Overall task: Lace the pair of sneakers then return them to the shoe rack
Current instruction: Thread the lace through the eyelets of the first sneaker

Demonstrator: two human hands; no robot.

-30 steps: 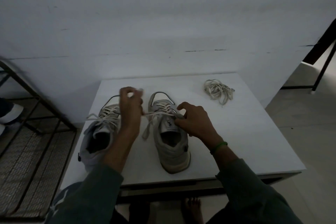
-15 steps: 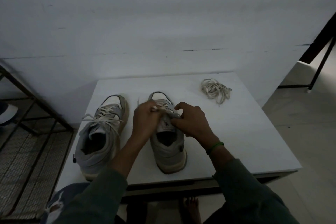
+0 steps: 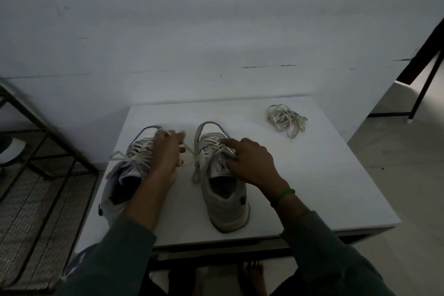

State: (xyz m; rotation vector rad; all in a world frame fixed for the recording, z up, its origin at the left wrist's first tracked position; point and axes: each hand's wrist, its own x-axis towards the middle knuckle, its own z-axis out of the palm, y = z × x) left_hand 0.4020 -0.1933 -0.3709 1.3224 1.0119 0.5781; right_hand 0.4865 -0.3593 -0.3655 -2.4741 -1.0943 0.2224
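Note:
Two grey sneakers stand side by side on a white table (image 3: 312, 175), toes pointing away from me. The left sneaker (image 3: 120, 182) is laced, with loose ends hanging off its left side. My left hand (image 3: 165, 156) hovers over it and grips a white lace (image 3: 192, 155) that runs across the gap from the right sneaker (image 3: 225, 202). My right hand (image 3: 252, 163) holds the right sneaker's upper, index finger stretched onto the crossed laces and thumb on the tongue.
A loose bundle of spare white laces (image 3: 286, 120) lies at the table's back right. A dark metal shoe rack (image 3: 36, 132) stands to the left with another shoe (image 3: 9, 151) on it. A black frame (image 3: 422, 55) leans at the right. Bare feet (image 3: 252, 274) show under the table.
My left hand has moved from the right sneaker's laces out to the left, drawing the lace across the gap. The right hand stays on the right sneaker, index finger now stretched out.

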